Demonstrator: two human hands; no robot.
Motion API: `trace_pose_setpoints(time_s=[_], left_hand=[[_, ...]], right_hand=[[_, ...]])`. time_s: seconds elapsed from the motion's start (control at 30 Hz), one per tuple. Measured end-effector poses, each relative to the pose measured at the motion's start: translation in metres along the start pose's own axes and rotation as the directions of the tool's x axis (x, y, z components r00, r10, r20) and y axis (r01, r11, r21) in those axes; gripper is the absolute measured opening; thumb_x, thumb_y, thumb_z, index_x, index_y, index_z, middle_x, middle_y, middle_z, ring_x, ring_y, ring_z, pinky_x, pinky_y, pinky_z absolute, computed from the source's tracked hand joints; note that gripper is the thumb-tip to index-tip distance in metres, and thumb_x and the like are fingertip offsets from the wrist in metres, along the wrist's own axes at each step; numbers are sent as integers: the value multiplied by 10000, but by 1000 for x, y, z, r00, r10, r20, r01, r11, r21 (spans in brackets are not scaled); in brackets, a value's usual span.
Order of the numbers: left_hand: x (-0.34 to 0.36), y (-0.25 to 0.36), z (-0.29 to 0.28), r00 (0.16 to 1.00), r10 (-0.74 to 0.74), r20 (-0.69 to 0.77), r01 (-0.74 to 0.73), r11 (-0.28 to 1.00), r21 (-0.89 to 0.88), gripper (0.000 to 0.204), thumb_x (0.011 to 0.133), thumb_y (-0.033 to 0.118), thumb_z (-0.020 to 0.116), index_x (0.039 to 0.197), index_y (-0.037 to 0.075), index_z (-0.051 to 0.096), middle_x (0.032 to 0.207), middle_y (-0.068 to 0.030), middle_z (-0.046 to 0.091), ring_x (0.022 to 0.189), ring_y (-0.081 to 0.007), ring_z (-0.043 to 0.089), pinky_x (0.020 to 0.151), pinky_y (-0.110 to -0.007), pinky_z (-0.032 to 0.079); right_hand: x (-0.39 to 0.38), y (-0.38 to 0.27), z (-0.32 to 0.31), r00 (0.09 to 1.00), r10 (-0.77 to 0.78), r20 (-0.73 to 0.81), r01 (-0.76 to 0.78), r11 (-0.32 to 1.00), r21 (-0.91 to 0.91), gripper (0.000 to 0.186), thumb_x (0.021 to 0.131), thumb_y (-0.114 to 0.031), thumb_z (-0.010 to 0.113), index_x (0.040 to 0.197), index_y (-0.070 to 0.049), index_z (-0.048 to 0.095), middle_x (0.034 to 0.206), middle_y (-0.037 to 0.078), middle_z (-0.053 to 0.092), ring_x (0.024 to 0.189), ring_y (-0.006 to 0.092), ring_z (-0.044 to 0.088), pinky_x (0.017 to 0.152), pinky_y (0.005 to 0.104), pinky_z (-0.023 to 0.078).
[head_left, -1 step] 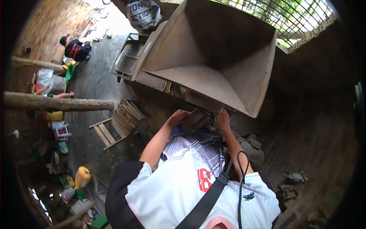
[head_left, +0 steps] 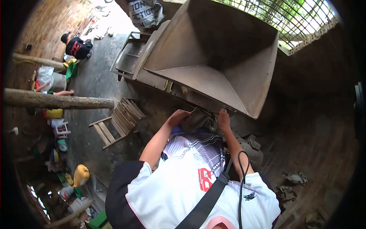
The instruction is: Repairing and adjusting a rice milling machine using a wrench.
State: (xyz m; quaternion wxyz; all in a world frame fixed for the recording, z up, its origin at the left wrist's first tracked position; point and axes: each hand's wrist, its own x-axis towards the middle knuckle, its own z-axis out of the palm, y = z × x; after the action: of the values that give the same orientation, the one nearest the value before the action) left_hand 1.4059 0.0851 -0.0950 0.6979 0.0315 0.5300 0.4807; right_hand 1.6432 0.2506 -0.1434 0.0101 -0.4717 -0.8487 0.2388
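My left hand (head_left: 180,116) is closed with its fingers pressed together, close under the front edge of a large metal hopper (head_left: 202,82). A thin, light, rod-like piece (head_left: 195,110) shows at its fingertips, too small to name. My right hand (head_left: 223,119) is also closed, its fingertips up at the hopper's lower rim near the right corner. What it grips is hidden. Between the hands a dark metal bar (head_left: 205,112) runs below the hopper. Two yellow hook-shaped parts (head_left: 168,85) sit on the machine's front, left of the hands.
A slatted wooden seat (head_left: 121,121) stands on the floor at my left, beside a wooden post (head_left: 57,101). A white printed sack (head_left: 145,13) is behind the machine. Another person (head_left: 77,47) crouches at the far left. Crumpled cloths (head_left: 297,178) lie on the right floor.
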Motion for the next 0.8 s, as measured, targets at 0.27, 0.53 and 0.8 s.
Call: trace_pose_setpoints(time_s=[0.27,0.53,0.8], left_hand=[[-17,-3,-24,996,-71,-57,60,983,-173,163,869,167,578,877,27,661,732,6,604,642,-76,561,578,-205,483],[-27,11,-10,995,-54,-89,46,995,-92,117,829,149,596,836,54,664,688,15,592,623,-68,548,556,-223,437],[-22,-14,-21,997,-65,43,71,984,-166,165,859,196,574,923,64,651,752,47,604,684,-49,555,601,-209,433]], right_hand=[[-9,-15,-17,957,-267,-118,267,964,-8,152,842,-97,507,948,12,497,969,206,511,907,379,535,757,417,458],[-4,-8,-21,988,-116,-103,122,991,52,111,826,-24,473,923,26,490,954,227,498,856,417,529,710,457,448],[-25,-18,-40,945,-276,-175,279,960,-8,231,743,39,446,964,33,513,999,206,500,946,371,514,800,410,444]])
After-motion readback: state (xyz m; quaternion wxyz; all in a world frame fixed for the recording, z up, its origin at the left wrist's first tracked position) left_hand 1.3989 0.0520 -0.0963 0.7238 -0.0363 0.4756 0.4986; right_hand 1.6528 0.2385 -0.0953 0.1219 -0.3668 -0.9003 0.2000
